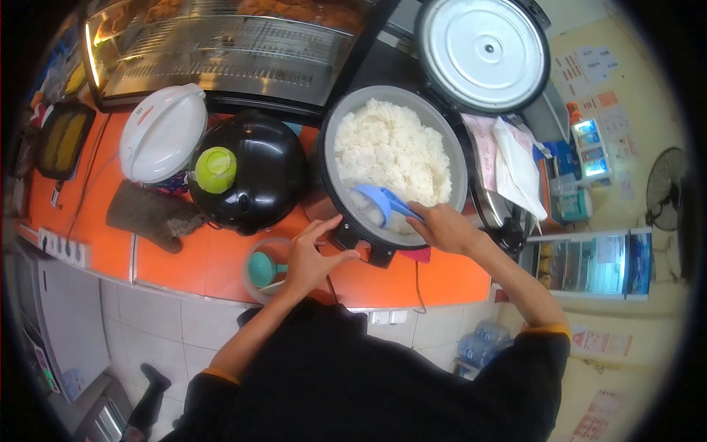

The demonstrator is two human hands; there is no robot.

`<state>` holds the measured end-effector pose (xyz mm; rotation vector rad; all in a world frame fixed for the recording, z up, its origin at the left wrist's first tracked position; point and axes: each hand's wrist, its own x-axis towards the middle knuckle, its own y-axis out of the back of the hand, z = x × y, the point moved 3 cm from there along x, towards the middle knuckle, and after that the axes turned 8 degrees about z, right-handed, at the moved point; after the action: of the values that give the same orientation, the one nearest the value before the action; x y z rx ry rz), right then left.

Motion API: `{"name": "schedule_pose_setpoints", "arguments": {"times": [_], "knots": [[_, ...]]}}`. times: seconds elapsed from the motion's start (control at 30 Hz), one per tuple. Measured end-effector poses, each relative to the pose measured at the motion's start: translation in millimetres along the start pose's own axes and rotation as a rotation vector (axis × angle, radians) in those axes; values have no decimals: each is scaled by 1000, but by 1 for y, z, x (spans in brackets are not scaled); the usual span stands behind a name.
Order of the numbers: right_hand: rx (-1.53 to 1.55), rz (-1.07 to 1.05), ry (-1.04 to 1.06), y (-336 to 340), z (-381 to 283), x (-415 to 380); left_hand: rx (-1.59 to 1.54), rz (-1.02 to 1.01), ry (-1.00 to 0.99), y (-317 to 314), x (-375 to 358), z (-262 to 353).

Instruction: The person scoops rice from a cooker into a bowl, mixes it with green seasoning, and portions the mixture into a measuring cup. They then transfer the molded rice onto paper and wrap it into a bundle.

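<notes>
White cooked rice (394, 151) fills most of a rice cooker (456, 166), whose round metal lid (482, 48) stands raised at the back. My right hand (445, 230) is closed around the handle of a blue rice paddle (379, 200). The paddle's blade lies in the rice at the near side of the pot. My left hand (313, 254) is at the cooker's near left edge, thumb and fingers spread apart around its front rim. Below that hand is a clear container (254, 295) with a teal scoop (261, 269) inside.
Left of the cooker are a black pot (258, 166) with a green knob, a white lidded container (163, 132) and a dark oven mitt (151, 215) on the orange counter (191, 261). A glass display case (221, 55) borders the back. White papers (515, 166) lie at the right.
</notes>
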<state>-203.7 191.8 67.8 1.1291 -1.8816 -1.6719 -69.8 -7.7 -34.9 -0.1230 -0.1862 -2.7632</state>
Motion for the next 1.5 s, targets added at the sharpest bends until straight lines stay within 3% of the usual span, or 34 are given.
{"name": "schedule_pose_setpoints", "arguments": {"times": [0.33, 0.47, 0.53, 0.63, 0.7, 0.73, 0.8, 0.9, 1.03, 1.1, 1.23, 1.33, 1.43, 1.5], "knots": [[279, -28, -148, 3, 17, 1, -51, -66, 149, 2, 6, -3], [500, -120, -290, 17, 48, -14, 66, -22, 32, 6, -7, -6], [739, -203, -539, 23, 49, -27, 115, 6, 12, 15, -20, -16], [873, -168, -662, 27, 34, -54, 404, -100, -14, 43, -39, -47], [983, -97, -702, 22, 14, -69, 798, -251, -99, 58, -67, -84], [1007, -150, -692, 13, 0, -79, 823, -256, -48, 63, -82, -101], [1168, -80, -757, -3, -20, -94, 991, -387, -164, 68, -91, -136], [1276, -104, -742, -41, -51, -112, 1038, -408, -254, 60, -98, -166], [1378, -88, -788, -94, -94, -120, 972, -361, -174, 48, -82, -165], [1411, -87, -781, -115, -108, -122, 768, -474, -94, 44, -72, -160], [1414, -39, -758, -149, -118, -125, 766, -542, -159, 43, -67, -166], [1365, 77, -735, -161, -124, -122, 804, -669, -27, 52, -73, -146], [1202, 198, -712, -170, -125, -112, 609, -593, -90, 82, -93, -125], [1095, 239, -696, -181, -124, -100, 387, -447, -11, 105, -103, -99]]}}
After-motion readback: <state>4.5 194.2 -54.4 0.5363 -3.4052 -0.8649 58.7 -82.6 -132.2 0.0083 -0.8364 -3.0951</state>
